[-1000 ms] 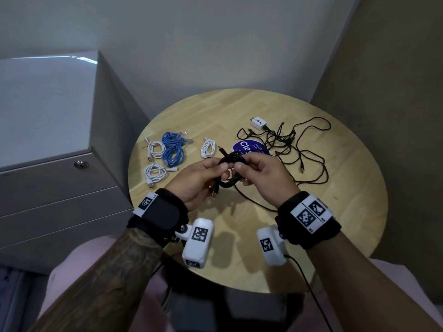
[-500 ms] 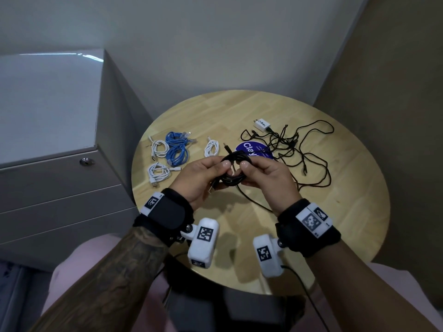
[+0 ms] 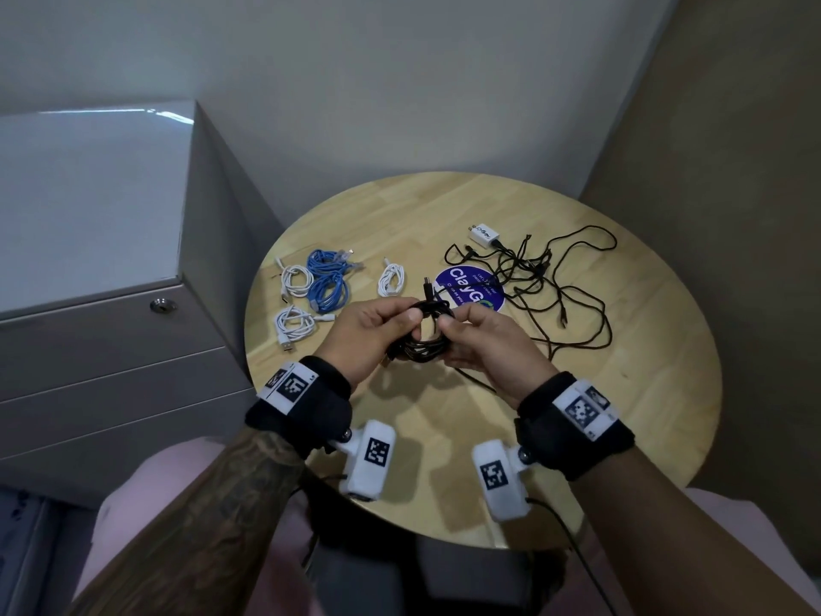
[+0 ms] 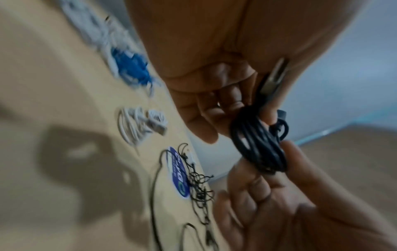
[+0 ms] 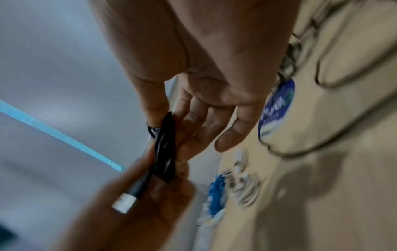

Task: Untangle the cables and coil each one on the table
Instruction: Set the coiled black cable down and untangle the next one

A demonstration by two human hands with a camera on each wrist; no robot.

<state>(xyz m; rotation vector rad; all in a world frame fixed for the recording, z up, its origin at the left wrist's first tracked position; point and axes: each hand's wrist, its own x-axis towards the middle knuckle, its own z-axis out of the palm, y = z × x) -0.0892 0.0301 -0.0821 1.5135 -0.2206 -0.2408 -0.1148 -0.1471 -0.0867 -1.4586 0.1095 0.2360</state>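
Coiling in hand: my left hand [image 3: 368, 333] and right hand [image 3: 484, 344] both pinch the black USB cable coil [image 3: 424, 337]; next, I judge, set it at nine o'clock beside the white coils [image 3: 295, 280]

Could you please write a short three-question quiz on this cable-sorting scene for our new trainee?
1. True or false: both hands hold the black cable coil above the round wooden table.
2. How many white cable coils lie on the table? A) one B) three C) five
3. Fill in: the loose tangle of black cables lies partly on a round blue ____.

Key
1. True: the left hand and the right hand both pinch it.
2. B: white coils at and, beside the blue cable coils.
3. sticker.
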